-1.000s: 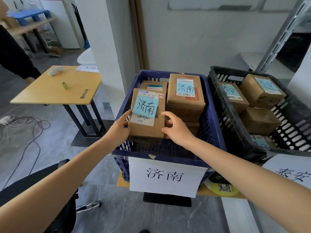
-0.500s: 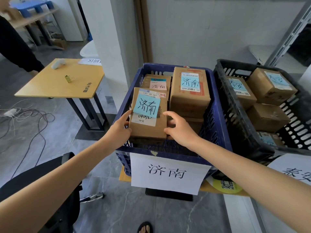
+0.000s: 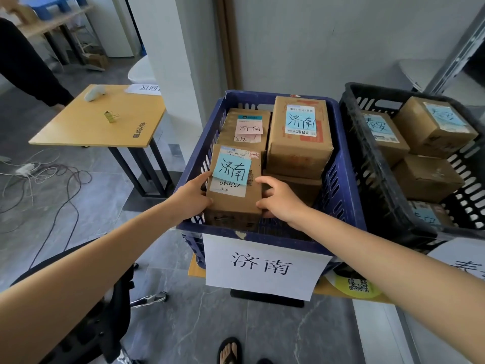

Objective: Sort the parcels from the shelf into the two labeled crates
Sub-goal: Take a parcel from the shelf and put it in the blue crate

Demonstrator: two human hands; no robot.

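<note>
A cardboard parcel (image 3: pixel 233 198) with a blue handwritten note lies at the front left of the blue crate (image 3: pixel 343 179). My left hand (image 3: pixel 193 197) grips its left side and my right hand (image 3: pixel 280 199) grips its right side. A white paper label (image 3: pixel 265 266) hangs on the crate's front. Behind lie a parcel with a pink note (image 3: pixel 245 127) and a taller parcel with a blue note (image 3: pixel 299 135). The black crate (image 3: pixel 367 158) to the right holds several parcels with blue notes (image 3: pixel 433 124).
A small wooden table (image 3: pixel 97 122) with a binder clip stands at the left, with cables on the floor beneath it. A black chair (image 3: pixel 86 311) is at my lower left. Another person's dark sleeve (image 3: pixel 23 67) is at the far left. A white pillar stands behind the blue crate.
Both hands have stayed on the parcel, which has settled slightly lower in the blue crate. The view has shifted a little downward.
</note>
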